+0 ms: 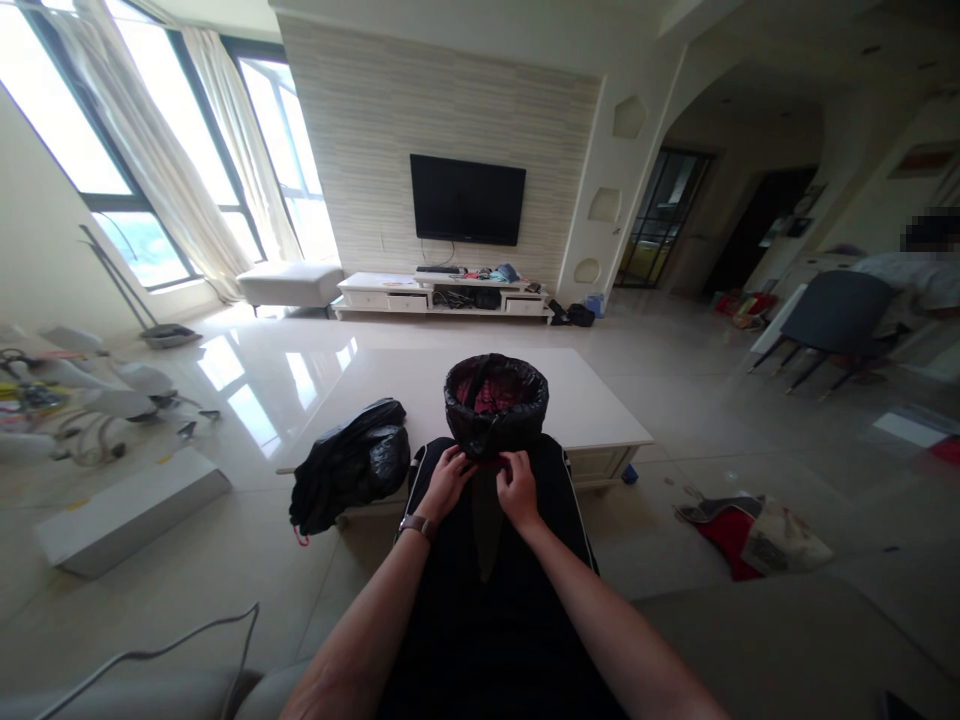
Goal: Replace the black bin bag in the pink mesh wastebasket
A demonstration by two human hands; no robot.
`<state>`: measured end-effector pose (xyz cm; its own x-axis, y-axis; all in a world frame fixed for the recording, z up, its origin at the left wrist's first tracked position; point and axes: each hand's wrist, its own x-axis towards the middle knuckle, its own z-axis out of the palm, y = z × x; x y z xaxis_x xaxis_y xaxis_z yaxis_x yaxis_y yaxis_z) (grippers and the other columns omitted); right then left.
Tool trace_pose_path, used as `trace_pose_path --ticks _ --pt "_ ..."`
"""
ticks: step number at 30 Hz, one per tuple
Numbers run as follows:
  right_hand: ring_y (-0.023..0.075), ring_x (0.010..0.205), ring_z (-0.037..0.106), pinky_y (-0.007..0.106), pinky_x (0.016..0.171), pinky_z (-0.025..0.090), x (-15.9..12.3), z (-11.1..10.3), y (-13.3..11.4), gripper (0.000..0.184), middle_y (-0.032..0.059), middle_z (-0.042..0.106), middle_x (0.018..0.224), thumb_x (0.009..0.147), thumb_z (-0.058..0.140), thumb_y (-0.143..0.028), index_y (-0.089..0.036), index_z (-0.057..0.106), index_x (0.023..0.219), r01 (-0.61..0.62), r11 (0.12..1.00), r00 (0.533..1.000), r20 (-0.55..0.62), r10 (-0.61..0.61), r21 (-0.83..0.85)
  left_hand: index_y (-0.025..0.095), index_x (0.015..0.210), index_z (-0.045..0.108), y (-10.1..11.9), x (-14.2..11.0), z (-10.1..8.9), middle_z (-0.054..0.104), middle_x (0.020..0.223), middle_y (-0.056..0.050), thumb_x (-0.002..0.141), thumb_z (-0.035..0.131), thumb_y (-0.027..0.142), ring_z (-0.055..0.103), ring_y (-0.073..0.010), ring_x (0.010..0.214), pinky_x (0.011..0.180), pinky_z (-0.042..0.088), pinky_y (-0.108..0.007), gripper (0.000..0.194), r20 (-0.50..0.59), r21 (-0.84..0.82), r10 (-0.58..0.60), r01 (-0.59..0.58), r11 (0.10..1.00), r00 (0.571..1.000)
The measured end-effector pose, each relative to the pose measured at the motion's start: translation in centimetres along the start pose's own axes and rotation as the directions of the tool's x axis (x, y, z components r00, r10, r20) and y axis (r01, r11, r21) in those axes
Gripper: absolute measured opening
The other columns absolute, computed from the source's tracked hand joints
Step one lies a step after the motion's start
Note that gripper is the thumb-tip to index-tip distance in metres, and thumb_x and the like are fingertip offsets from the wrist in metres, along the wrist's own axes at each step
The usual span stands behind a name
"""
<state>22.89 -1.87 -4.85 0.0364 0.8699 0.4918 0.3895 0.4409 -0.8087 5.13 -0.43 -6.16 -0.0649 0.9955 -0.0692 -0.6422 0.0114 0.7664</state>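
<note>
A small bin lined with a black rubbish bag (496,407) stands between my knees, against the near edge of the white coffee table (600,405). Red and dark scraps show inside it. My left hand (448,482), with a watch on its wrist, is curled at the bag's lower front. My right hand (517,487) is beside it, fingers pinched. Both hands grip a red drawstring (491,463) at the bag's base. My lap is covered by dark trousers.
A full, tied black bag (351,462) lies on the table's left corner. A red and white bag (750,534) lies on the floor at right. A white box (127,508) sits at left. A TV stand (442,293) is at the far wall; a person sits at far right.
</note>
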Motion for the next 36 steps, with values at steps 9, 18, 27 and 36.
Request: trace_pose_path --ticks 9,18,27,36 --pt "0.0282 0.106 0.068 0.039 0.091 0.057 8.6 0.3 -6.9 0.044 0.0102 0.065 0.132 0.090 0.056 -0.017 -0.024 0.066 0.132 0.189 0.919 0.974 0.186 -0.130 -0.347 0.022 0.112 0.065 0.1 0.0 -0.3 0.068 0.108 -0.007 0.080 0.084 0.029 0.067 -0.0230 0.104 0.105 0.053 -0.050 0.038 0.010 -0.016 -0.010 0.011 1.000 1.000" --pt "0.0266 0.109 0.065 0.041 0.104 0.054 10.9 -1.5 -3.2 0.036 0.0104 0.067 0.117 0.084 0.057 -0.015 -0.021 0.070 0.117 0.244 0.930 0.959 0.210 -0.190 -0.275 0.022 0.113 0.064 0.2 0.0 -0.4 0.072 0.121 -0.012 0.085 0.081 0.030 0.066 -0.0279 0.121 0.109 0.047 -0.051 0.034 0.056 -0.060 -0.022 0.026 0.998 0.998" --pt "0.0295 0.136 0.050 0.050 0.121 0.041 12.6 -5.2 0.6 0.054 0.0170 0.052 0.141 0.078 0.057 -0.014 -0.017 0.058 0.131 0.096 0.958 0.975 -0.166 -0.144 -0.269 0.022 0.112 0.066 0.4 -0.1 -0.3 0.073 0.119 -0.013 0.084 0.081 0.030 0.066 -0.0296 0.121 0.109 0.047 -0.051 0.032 0.068 -0.067 -0.024 0.029 0.997 0.997" --pt "0.0189 0.070 0.061 0.037 0.077 0.055 9.0 -1.0 2.8 0.062 -0.0023 0.065 0.085 0.075 0.062 -0.023 -0.024 0.055 0.136 -0.209 0.978 0.978 0.020 0.209 -0.026 0.019 0.112 0.064 0.6 -0.2 -0.2 0.073 0.116 -0.013 0.085 0.081 0.027 0.069 -0.0292 0.116 0.107 0.050 -0.051 0.033 0.050 -0.055 -0.027 0.030 0.998 0.998"
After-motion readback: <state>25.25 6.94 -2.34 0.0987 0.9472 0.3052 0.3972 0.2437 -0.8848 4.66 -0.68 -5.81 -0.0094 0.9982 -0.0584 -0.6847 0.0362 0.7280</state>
